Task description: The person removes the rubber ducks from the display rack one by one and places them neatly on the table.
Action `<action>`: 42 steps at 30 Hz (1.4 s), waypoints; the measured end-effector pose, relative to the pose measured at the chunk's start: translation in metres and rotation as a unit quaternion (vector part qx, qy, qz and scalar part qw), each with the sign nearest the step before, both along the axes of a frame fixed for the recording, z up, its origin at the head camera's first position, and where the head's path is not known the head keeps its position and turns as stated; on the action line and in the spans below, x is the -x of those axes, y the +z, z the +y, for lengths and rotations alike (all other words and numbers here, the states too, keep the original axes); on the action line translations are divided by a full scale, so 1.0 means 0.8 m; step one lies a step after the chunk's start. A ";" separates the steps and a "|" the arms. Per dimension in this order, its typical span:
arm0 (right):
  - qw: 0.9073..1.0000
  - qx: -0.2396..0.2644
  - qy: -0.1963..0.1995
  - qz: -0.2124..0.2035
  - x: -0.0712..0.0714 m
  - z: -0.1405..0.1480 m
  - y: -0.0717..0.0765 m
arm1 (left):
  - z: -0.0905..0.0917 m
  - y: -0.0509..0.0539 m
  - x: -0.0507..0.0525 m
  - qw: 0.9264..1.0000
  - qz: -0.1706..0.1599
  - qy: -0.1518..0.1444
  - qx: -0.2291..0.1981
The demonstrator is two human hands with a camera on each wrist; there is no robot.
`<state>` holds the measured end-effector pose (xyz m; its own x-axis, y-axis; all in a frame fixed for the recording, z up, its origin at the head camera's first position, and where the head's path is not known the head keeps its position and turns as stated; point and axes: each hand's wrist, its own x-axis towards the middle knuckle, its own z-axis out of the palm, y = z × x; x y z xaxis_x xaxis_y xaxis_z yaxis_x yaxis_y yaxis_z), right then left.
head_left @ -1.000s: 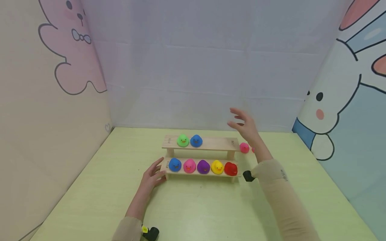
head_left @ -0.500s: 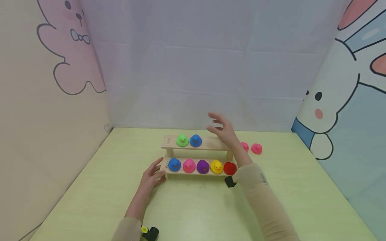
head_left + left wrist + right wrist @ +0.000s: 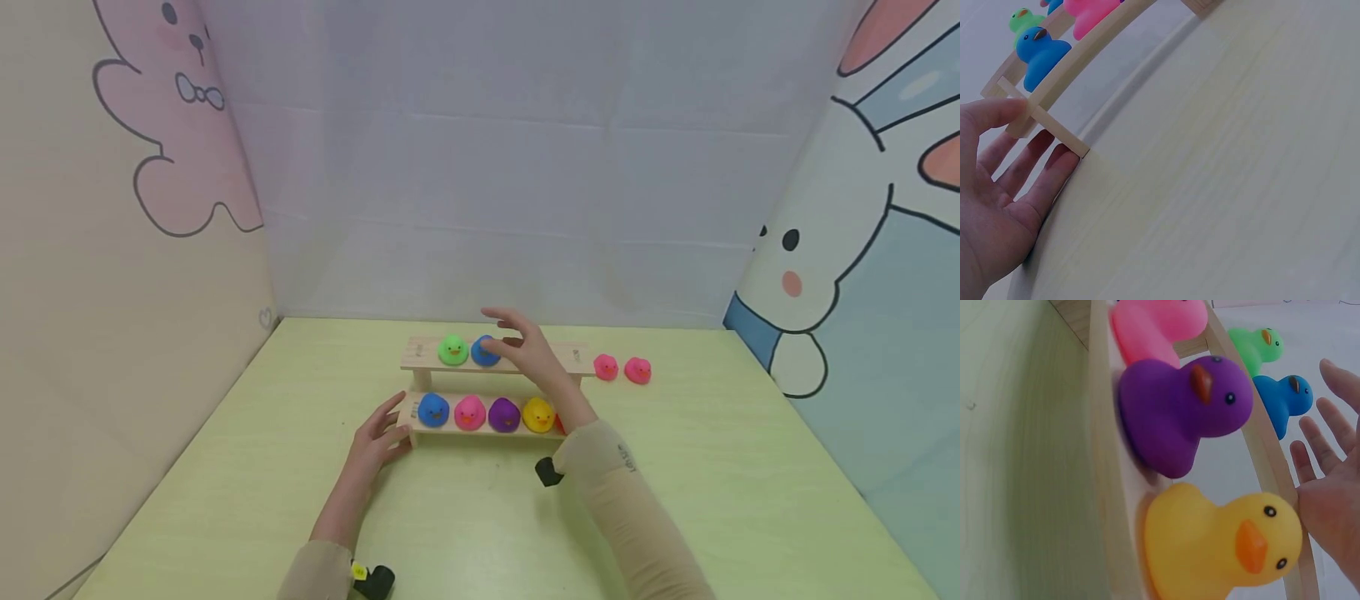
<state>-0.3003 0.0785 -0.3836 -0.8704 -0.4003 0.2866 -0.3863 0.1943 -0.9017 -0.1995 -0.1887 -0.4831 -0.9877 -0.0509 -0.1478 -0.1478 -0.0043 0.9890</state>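
Observation:
My left hand (image 3: 372, 446) grips the left end of the lower wooden shelf (image 3: 450, 431); in the left wrist view the thumb and fingers of that hand (image 3: 997, 200) lie on either side of its end support (image 3: 1060, 132). Over the upper shelf (image 3: 427, 365), my right hand (image 3: 531, 354) is spread with its thumb overlapping the blue duck (image 3: 485, 359). In the right wrist view, a gap separates the hand (image 3: 1338, 481) from that duck (image 3: 1282, 403). A green duck (image 3: 453, 350) sits left of it.
Blue (image 3: 433, 410), pink (image 3: 470, 412), purple (image 3: 504, 415) and yellow (image 3: 538, 415) ducks line the lower shelf, with a red one partly behind my right forearm. Two pink ducks (image 3: 606, 367) (image 3: 638, 371) rest on the table (image 3: 720, 433) to the right.
My right hand has moved left and down, from beyond the stand's right end to the blue duck on the upper shelf. The left hand has stayed at its place.

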 end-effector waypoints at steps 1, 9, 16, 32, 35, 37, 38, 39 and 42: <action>1.000 -0.001 0.004 -0.005 0.000 0.000 -0.001 | 0.000 0.000 0.000 1.000 0.000 0.000 0.001; 1.000 -0.020 0.018 -0.015 -0.001 0.006 -0.006 | -0.001 -0.003 0.002 1.000 0.004 0.002 0.007; 0.999 -0.038 0.019 -0.033 -0.005 0.005 -0.010 | -0.001 -0.009 0.001 1.000 0.009 0.002 0.010; 0.998 -0.058 0.003 -0.041 -0.007 0.003 -0.009 | -0.001 -0.005 0.002 1.000 0.011 -0.004 0.001; 0.998 -0.057 0.004 -0.041 -0.004 0.004 -0.014 | -0.001 -0.005 0.001 1.000 0.012 -0.003 0.002; 0.998 -0.054 0.006 -0.043 -0.004 0.004 -0.014 | -0.001 -0.005 0.001 1.000 0.012 -0.004 0.003; 0.998 -0.052 0.007 -0.045 -0.004 0.004 -0.014 | -0.001 -0.005 0.001 1.000 0.012 -0.003 0.002; 0.998 -0.049 0.009 -0.045 -0.004 0.004 -0.014 | -0.001 -0.005 0.001 1.000 0.012 -0.003 0.001; 0.998 -0.044 0.012 -0.044 -0.004 0.003 -0.013 | 0.000 -0.004 0.002 1.000 0.014 -0.003 0.000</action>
